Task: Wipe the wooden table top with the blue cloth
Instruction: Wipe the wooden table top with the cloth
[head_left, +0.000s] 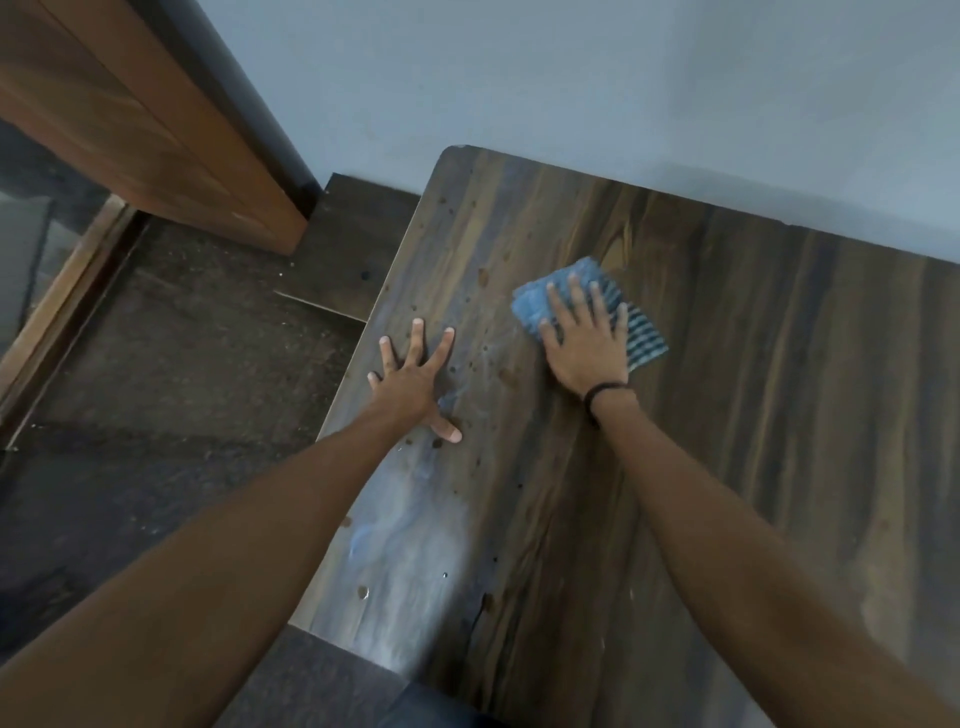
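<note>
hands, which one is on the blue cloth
The right hand, with the dark band at its wrist, presses flat on the blue cloth; the left hand lies spread on the bare wooden table top.

The blue cloth (647, 340) is folded, with dark stripes on one side. It lies flat on the table (753, 415), toward the far left corner, under the right hand (587, 345). The table is dark brown wood with small spots and a pale smear along its left edge.

From where I stand, no writing, label, brand or number can be read anywhere, neither on the blue cloth (589, 312) nor the tabletop (753, 364).
</note>
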